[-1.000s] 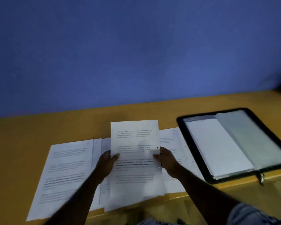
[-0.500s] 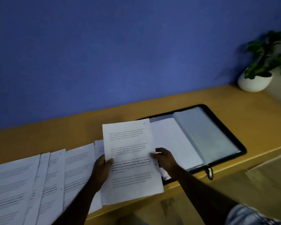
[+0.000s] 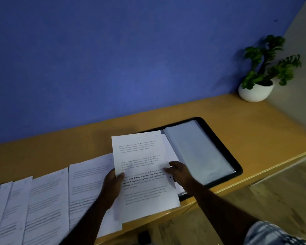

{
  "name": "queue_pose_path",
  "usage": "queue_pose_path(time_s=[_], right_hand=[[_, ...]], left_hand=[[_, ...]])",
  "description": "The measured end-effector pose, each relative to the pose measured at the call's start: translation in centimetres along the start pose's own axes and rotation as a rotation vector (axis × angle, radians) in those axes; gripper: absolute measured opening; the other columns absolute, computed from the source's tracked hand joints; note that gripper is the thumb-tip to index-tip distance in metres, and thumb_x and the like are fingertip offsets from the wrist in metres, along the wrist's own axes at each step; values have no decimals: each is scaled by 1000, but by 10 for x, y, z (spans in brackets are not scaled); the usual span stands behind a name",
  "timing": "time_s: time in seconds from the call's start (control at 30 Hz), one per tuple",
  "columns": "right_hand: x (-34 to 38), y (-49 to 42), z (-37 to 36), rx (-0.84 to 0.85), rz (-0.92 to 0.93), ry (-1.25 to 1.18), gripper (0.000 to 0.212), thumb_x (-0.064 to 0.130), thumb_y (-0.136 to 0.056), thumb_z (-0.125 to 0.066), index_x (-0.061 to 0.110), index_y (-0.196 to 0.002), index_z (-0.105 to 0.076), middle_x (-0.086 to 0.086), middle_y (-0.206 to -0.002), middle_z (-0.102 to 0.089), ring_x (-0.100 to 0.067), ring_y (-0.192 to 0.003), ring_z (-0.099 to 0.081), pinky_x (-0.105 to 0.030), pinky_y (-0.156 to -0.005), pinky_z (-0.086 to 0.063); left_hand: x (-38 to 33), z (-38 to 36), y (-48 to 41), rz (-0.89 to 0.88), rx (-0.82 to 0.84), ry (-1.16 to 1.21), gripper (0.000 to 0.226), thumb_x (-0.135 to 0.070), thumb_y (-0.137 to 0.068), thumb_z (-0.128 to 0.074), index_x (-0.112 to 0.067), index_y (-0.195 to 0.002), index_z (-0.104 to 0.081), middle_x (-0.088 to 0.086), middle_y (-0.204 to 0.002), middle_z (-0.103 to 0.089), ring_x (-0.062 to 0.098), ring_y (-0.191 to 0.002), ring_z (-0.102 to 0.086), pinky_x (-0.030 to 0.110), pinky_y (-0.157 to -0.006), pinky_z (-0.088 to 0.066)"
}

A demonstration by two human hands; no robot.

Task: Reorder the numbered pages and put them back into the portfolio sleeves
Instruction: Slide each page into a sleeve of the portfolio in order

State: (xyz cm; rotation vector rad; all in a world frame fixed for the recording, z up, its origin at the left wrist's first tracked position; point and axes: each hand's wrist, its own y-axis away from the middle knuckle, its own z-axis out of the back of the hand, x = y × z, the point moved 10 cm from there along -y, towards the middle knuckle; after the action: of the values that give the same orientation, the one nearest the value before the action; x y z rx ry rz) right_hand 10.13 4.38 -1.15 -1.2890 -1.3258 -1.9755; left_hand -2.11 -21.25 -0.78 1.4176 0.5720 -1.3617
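I hold a printed white page (image 3: pixel 141 156), numbered 4 at its top right corner, above the table edge. My left hand (image 3: pixel 112 187) pinches its left edge, thumb on top. My right hand (image 3: pixel 179 171) pinches its right edge. The page overlaps the left half of the open black portfolio (image 3: pixel 224 152), whose clear sleeves (image 3: pixel 198 149) lie flat on the right half. Several other printed pages (image 3: pixel 48 200) lie in an overlapping row on the table to the left.
The orange wooden table (image 3: pixel 254 128) runs along a blue wall. A potted green plant in a white bowl (image 3: pixel 256 91) stands in the far right corner. Wooden floor shows beyond the table's near edge at lower right.
The view has swung to the right, bringing the plant into sight. The held page has moved right from over the row of pages to over the portfolio's left half. Both hands keep their grip.
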Motion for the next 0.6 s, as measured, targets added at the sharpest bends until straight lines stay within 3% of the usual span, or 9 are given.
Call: queue_pose_path(time_s=[0.07, 0.13, 0.23, 0.4, 0.5, 0.6], right_hand=[[5, -11, 7, -13, -1, -1, 19, 14, -83, -78, 7, -97, -68, -8, -91, -73, -18, -75, -70, -25, -58, -53], [8, -22, 17, -43, -7, -13, 12, 11, -82, -78, 7, -89, -69, -5, -82, -72, -15, -68, -66, -19, -51, -46], [18, -40, 33, -69, 2, -8, 9, 12, -81, -79, 9, -82, -71, -2, -79, -73, -15, -69, -67, -21, -58, -49], [32, -69, 61, -81, 3, 36, 24, 17, -79, -82, 5, -97, -72, -8, -97, -76, -27, -88, -73, -39, -82, -60], [37, -84, 78, -110, 9, 49, 25, 15, -80, -81, 7, -100, -69, -10, -101, -74, -28, -89, -72, -43, -83, -60], [37, -100, 90, -81, 10, 32, 21, 5, -83, -75, 8, -101, -66, -13, -104, -73, -28, -86, -72, -36, -74, -60]], left_hand=[[-5, -10, -14, -3, 14, 9, 24, -11, -101, -51, -17, -122, -60, 1, -114, -68, 22, -104, -65, 41, -90, -54], [-8, -23, -29, -4, 43, 27, 27, -10, -101, -51, -15, -126, -60, 0, -116, -68, 20, -106, -64, 35, -89, -52], [-14, -43, -51, -6, 70, 53, 30, -8, -101, -51, -15, -129, -60, -1, -118, -67, 18, -110, -62, 27, -88, -49], [-22, -75, -83, 12, 86, 77, 33, -4, -101, -50, -8, -132, -59, 7, -124, -66, 25, -114, -62, 45, -104, -46], [-31, -93, -98, 8, 93, 75, 28, -3, -100, -51, -8, -126, -60, 10, -121, -66, 28, -111, -63, 47, -102, -48], [-35, -108, -108, 19, 94, 92, 25, -4, -99, -53, -9, -122, -62, 7, -115, -68, 24, -106, -64, 42, -99, -49]])
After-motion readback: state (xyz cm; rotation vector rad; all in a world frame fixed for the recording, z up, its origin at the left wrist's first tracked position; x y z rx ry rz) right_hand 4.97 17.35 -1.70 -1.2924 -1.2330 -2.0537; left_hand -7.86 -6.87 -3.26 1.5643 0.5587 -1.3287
